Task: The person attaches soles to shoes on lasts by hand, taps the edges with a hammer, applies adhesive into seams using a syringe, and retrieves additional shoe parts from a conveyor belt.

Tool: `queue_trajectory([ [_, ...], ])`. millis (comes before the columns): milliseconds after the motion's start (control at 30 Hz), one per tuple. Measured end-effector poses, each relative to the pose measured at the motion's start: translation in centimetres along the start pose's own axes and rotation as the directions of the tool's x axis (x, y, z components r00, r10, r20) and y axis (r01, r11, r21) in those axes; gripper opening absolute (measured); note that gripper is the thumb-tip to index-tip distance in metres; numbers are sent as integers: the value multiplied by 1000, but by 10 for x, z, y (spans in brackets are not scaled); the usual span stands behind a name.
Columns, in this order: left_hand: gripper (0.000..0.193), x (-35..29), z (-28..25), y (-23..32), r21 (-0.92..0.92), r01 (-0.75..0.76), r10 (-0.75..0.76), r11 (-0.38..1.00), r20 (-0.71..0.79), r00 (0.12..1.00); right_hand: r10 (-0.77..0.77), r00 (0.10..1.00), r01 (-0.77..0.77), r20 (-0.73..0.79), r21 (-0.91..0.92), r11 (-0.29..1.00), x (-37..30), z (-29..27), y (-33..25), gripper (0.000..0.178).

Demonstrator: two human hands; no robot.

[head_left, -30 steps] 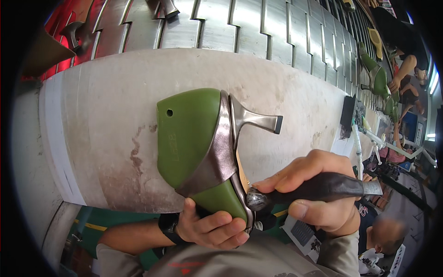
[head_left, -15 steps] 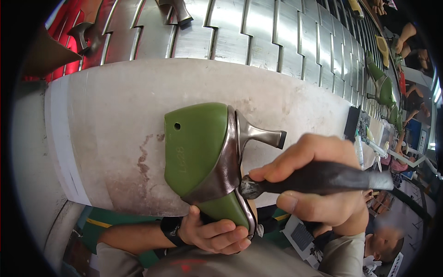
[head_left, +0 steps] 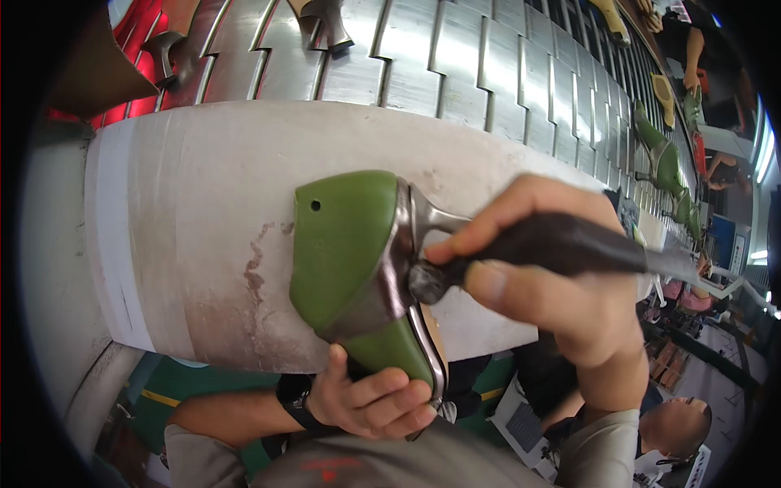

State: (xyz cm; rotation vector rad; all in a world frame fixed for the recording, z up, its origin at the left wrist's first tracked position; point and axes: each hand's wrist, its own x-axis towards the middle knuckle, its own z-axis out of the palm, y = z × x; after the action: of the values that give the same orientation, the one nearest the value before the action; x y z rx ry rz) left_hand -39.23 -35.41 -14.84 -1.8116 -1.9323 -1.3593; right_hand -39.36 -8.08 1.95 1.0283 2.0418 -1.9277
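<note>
A high-heeled shoe in dark bronze leather (head_left: 381,294) lies on its side, stretched over a green shoe last (head_left: 346,244). My left hand (head_left: 370,398) is closed around its toe end, near the bench's front edge. In my right hand (head_left: 561,285) is a dark-handled tool with a rounded grey tip (head_left: 553,244); its exact kind is unclear. The tip meets the shoe's side along the sole edge, just below the heel (head_left: 435,215). My right fingers hide the heel's end. At the handle's far end a pale part is blurred.
Beyond the pale, stained bench top (head_left: 211,244) runs a slatted metal conveyor (head_left: 407,57), with other heeled shoes (head_left: 329,28) on it. More green lasts (head_left: 663,154) stand on the line at right. A co-worker (head_left: 671,427) is at the lower right.
My right hand and the tool have moved up along the sole edge toward the heel. The shoe has shifted slightly upward, and my view has turned a little.
</note>
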Motion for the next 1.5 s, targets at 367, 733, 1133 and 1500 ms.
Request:
queue_trajectory([
  [367, 47, 7, 0, -12, 118, -95, 97, 988, -7, 995, -59, 998, 61, -20, 498, 865, -83, 10, 92, 23],
  [733, 51, 16, -5, -6, 104, -115, 117, 988, -10, 993, -479, 815, 528, -327, 77, 846, -136, 77, 109, 30],
  [1133, 89, 18, -15, -14, 181, -140, 136, 974, 31, 990, -533, 796, 577, -286, 97, 811, -119, 78, 112, 28],
  [1500, 59, 89, -116, -68, -889, 115, -644, 444, -227, 730, -597, 752, 607, -281, -59, 792, -145, 90, 126, 41],
])
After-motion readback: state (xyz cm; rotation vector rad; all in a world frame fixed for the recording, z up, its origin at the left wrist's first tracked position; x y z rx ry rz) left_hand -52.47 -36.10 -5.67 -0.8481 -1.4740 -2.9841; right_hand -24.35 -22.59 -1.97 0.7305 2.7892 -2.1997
